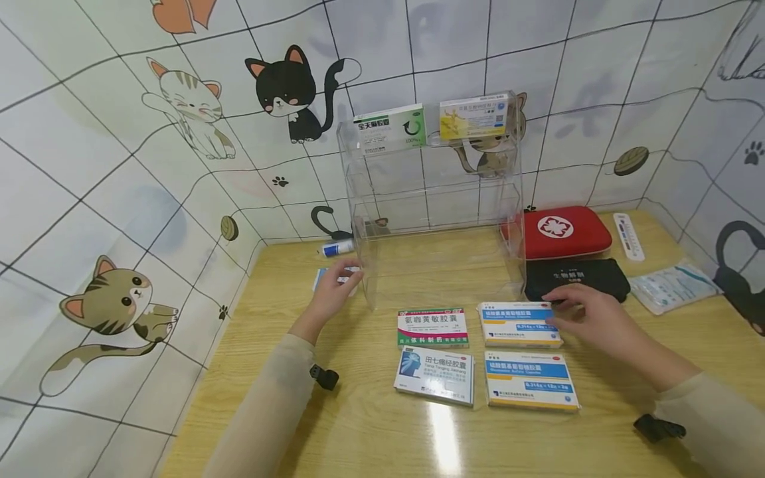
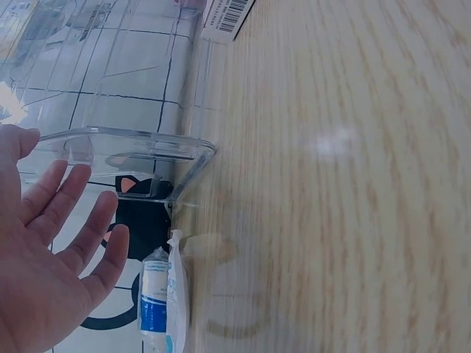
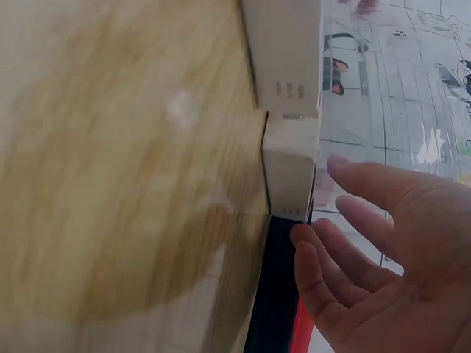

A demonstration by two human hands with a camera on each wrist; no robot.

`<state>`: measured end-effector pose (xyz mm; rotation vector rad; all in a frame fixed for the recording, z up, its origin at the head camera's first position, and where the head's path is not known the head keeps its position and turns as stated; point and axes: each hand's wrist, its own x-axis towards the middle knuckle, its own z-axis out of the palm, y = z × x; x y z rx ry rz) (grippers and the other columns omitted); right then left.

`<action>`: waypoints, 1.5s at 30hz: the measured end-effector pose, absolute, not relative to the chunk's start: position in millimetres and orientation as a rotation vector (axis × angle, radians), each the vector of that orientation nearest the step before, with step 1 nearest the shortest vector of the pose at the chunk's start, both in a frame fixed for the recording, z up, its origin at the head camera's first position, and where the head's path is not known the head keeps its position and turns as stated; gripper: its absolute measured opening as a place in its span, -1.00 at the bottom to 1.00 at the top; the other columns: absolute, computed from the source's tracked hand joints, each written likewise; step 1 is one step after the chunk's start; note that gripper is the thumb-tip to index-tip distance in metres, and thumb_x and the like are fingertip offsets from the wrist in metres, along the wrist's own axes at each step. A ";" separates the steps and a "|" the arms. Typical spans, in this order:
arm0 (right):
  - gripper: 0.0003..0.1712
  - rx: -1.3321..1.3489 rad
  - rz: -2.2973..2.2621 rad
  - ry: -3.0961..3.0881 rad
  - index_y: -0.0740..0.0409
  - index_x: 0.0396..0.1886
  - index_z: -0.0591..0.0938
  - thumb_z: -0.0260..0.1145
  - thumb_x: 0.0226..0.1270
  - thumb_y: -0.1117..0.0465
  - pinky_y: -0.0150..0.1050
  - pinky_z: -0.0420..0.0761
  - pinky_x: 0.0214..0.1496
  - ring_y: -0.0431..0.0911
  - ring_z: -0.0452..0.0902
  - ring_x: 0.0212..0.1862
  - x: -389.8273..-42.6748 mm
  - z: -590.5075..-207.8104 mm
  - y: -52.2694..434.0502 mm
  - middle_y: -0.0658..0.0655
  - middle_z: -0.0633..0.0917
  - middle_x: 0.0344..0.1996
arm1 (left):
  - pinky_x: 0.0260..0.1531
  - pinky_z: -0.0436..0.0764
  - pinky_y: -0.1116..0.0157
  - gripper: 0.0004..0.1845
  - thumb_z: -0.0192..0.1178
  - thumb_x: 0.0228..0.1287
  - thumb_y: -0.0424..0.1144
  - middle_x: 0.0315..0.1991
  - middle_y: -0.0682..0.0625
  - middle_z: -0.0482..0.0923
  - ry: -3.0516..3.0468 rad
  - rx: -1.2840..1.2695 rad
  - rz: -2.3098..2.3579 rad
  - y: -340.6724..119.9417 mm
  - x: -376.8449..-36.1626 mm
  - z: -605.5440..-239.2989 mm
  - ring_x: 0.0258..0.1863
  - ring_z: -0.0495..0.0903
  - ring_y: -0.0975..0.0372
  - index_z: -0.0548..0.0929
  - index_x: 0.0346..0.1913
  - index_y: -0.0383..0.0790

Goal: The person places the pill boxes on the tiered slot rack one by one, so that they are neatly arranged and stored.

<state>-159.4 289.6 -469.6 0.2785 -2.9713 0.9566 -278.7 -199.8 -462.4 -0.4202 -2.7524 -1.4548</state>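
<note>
A clear acrylic tiered shelf stands at the back of the wooden table. A green-and-white box and a yellow box stand on its top tier. Four medicine boxes lie in front: a red-and-green one, a blue-and-white one, one with a blue head picture, and a blue-and-yellow one. My left hand is open beside the shelf's left wall, fingers spread. My right hand hovers open at the right end of the blue-and-white box, holding nothing.
A red first-aid case, a black pouch, a thermometer and a plastic packet lie to the right. A small tube and a flat packet lie left of the shelf. Cat-patterned walls close the back and both sides.
</note>
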 end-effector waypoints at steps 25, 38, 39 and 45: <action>-0.28 0.294 0.998 -3.106 0.20 0.22 0.61 0.61 0.16 -0.06 -0.26 0.71 -0.17 -0.03 0.62 -0.13 -167.8 -474.4 298.9 0.17 0.73 -0.09 | 0.20 0.57 -0.11 -0.59 0.16 0.56 0.00 0.30 -0.12 0.57 -2.745 -0.408 -1.481 -200.8 -279.9 -462.9 0.22 0.59 -0.04 0.57 0.26 -0.16; -0.54 0.165 1.076 -2.987 0.11 0.12 0.66 0.55 0.27 0.13 -0.10 0.77 -0.03 0.14 0.73 -0.02 -158.2 -459.0 295.7 0.28 0.75 0.03 | 0.18 0.57 -0.09 -0.61 0.16 0.57 -0.04 0.30 -0.14 0.57 -2.741 -0.414 -1.489 -201.2 -279.7 -463.1 0.21 0.59 -0.04 0.57 0.26 -0.20; -0.58 0.159 1.068 -2.963 0.07 0.10 0.67 0.54 0.28 0.14 -0.22 0.77 -0.04 0.12 0.73 -0.02 -157.2 -457.4 295.3 0.24 0.75 0.01 | 0.19 0.58 -0.09 -0.61 0.16 0.57 -0.05 0.29 -0.14 0.57 -2.741 -0.414 -1.487 -201.1 -279.9 -463.1 0.21 0.59 -0.04 0.57 0.26 -0.20; -0.70 0.221 1.043 -2.774 -0.05 0.00 0.73 0.54 0.29 0.16 -0.78 0.43 -0.13 -0.23 0.71 -0.07 -157.3 -447.5 294.0 0.12 0.76 -0.02 | 0.21 0.57 -0.09 -0.60 0.15 0.57 -0.03 0.29 -0.13 0.58 -2.747 -0.412 -1.471 -200.6 -281.5 -464.6 0.22 0.59 -0.02 0.57 0.27 -0.18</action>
